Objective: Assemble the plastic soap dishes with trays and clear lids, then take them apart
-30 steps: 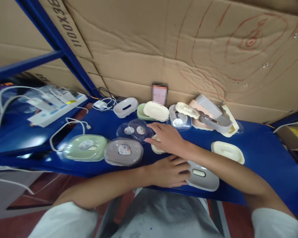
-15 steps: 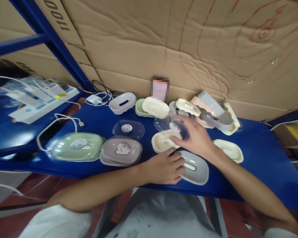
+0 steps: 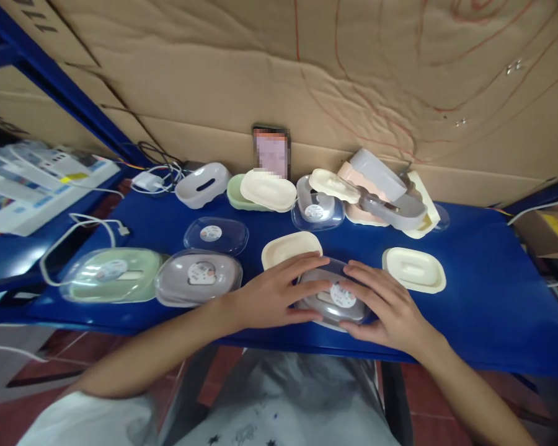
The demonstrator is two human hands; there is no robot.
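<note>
The blue table (image 3: pixel 493 310) spans the view, with a creased cardboard wall (image 3: pixel 307 74) behind it at twelve o'clock. At nine o'clock sit two boxes already closed under clear lids: a green soap box (image 3: pixel 109 274) and, just beside it, a grey soap box (image 3: pixel 198 277). A loose clear lid (image 3: pixel 216 234) lies just behind them.

At the near edge, six o'clock, the left hand (image 3: pixel 272 297) and the right hand (image 3: pixel 384 303) press from either side on a grey soap dish (image 3: pixel 332 301) capped with a clear, stickered lid. Both hands have their fingers spread flat over that lid rather than curled round it; whether it has fully seated is hard to tell, since the fingers cover its rim.

So two boxes look finished and a third is being closed. Still open are a cream tray (image 3: pixel 291 249) touching the left fingers at eleven o'clock, another cream tray (image 3: pixel 415 269) at two o'clock, and the heap of parts (image 3: pixel 381 192) against the wall at one o'clock.
</note>
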